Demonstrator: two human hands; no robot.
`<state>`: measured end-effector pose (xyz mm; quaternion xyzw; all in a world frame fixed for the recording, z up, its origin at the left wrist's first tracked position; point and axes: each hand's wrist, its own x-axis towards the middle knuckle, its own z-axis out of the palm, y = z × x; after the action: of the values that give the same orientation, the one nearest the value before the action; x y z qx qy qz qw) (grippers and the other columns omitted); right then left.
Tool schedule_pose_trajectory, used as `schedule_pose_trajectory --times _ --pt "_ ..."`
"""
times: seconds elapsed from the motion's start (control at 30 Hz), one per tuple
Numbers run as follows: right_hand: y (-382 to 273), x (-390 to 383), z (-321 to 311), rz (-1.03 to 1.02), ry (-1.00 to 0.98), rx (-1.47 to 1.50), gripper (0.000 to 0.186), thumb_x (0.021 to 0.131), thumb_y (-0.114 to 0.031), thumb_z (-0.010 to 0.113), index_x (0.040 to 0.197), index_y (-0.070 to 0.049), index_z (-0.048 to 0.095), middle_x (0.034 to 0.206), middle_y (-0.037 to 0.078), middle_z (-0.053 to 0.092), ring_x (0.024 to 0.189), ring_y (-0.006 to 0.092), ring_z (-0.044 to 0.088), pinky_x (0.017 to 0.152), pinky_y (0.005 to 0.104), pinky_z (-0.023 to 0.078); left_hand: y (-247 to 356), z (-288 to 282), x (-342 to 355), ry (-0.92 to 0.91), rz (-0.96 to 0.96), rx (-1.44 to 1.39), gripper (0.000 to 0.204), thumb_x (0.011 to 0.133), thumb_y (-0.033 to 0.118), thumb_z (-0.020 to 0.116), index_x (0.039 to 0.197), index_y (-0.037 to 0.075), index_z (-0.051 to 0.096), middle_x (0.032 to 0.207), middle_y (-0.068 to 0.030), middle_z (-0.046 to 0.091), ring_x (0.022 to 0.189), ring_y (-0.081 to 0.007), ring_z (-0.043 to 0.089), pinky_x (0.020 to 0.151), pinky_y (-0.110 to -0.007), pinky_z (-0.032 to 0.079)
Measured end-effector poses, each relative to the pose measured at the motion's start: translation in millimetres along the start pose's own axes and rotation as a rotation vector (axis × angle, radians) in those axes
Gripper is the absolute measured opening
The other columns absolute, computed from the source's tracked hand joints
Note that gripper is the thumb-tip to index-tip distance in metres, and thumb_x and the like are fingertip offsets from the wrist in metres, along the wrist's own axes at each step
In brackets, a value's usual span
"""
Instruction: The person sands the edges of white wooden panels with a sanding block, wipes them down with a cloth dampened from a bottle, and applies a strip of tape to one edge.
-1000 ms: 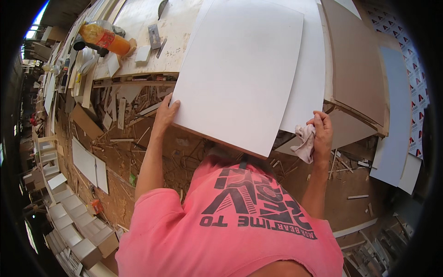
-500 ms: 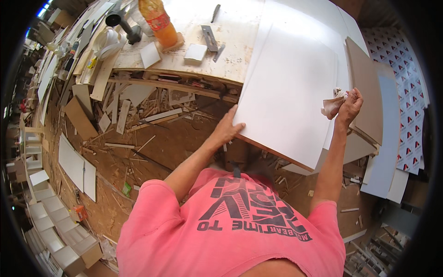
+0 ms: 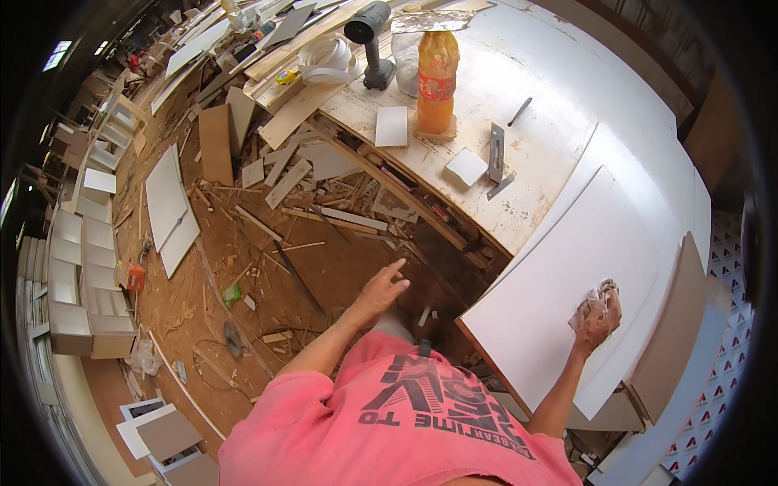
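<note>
Wiping looks like the step in hand: the right hand (image 3: 600, 322) has a rag (image 3: 581, 315) on the white board (image 3: 543, 296), which lies below that grip and spreads out beyond it and to its left. To do it well, fold the crumpled cloth into a flat pad, press evenly under the whole palm, and run long overlapping strokes out to each corner, turning to a cleaner side as dirt gathers. Loose folds would probably leave streaks. The board's near end, below and left of the rag, overhangs the table (image 3: 531, 146), so pressure should be lighter there. A steadying palm on that edge would help, since the board may slide on the sheet (image 3: 590, 160) under it.

As for the grip, the right fingers are curled over the bunched rag, closed on it with no clear gap; the rag seems to touch the board, though the hand hides part of the contact. The left hand (image 3: 379, 295), well to the left of the rag, hangs above the floor (image 3: 356, 271), fingers loosely spread, apart from the board, with nothing seen in it. Right of the grip is a brown panel (image 3: 669, 324); ahead and left, well apart, stands a bottle (image 3: 438, 87).
</note>
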<state>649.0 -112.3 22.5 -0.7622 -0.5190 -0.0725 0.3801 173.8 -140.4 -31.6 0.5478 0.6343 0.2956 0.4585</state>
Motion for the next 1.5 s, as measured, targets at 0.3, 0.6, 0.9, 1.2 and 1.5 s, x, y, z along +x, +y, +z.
schedule_pose_trajectory --times 0.3,0.6,0.9,1.2,1.5 --pt "-98 8 26 0.107 0.091 0.189 0.031 0.098 -0.009 0.047 0.128 -0.001 0.05 0.129 0.015 0.051 0.123 0.0251 0.049 0.103 0.0371 0.041 42 -250 236 0.563 0.371 0.59 0.046 0.087 0.024 0.06 0.13 0.009 0.051 0.115 -0.016 0.055 0.099 -0.0322 0.058 0.085 -0.043 0.048" --pt "-240 -61 80 0.404 0.048 0.241 0.033 0.097 -0.01 0.048 0.129 -0.001 0.05 0.118 0.014 0.054 0.103 0.0219 0.056 0.093 0.0343 0.045 61 -363 456 0.488 0.468 1.195 0.033 0.078 0.016 0.066 0.11 0.01 0.062 0.12 -0.0144 0.053 0.112 -0.0349 0.05 0.092 -0.048 0.044" --pt "-302 -84 110 0.571 -0.007 0.53 0.034 0.098 -0.011 0.048 0.131 -0.002 0.048 0.113 0.008 0.054 0.086 0.0124 0.055 0.079 0.0265 0.049 146 -479 480 0.509 0.574 -0.02 0.031 0.085 0.027 0.071 0.101 0.002 0.062 0.079 -0.0056 0.063 0.069 -0.017 0.059 0.068 -0.028 0.05" --pt "-386 -67 138 0.566 -0.121 0.736 0.029 0.099 -0.014 0.05 0.124 -0.001 0.054 0.106 0.008 0.06 0.085 0.011 0.058 0.078 0.0257 0.049 278 -464 341 0.49 0.923 -0.194 0.029 0.086 0.013 0.071 0.107 0.001 0.055 0.082 -0.0017 0.059 0.068 -0.0076 0.054 0.064 -0.022 0.045" --pt "-455 -60 84 0.597 -0.198 1.861 0.045 0.098 -0.03 0.054 0.133 -0.005 0.043 0.11 0.009 0.06 0.099 0.0154 0.06 0.086 0.0306 0.05 201 -250 154 -0.648 0.845 0.316 0.041 0.073 0.007 0.08 0.108 0.005 0.06 0.08 -0.0108 0.064 0.065 -0.0174 0.059 0.059 -0.028 0.047"
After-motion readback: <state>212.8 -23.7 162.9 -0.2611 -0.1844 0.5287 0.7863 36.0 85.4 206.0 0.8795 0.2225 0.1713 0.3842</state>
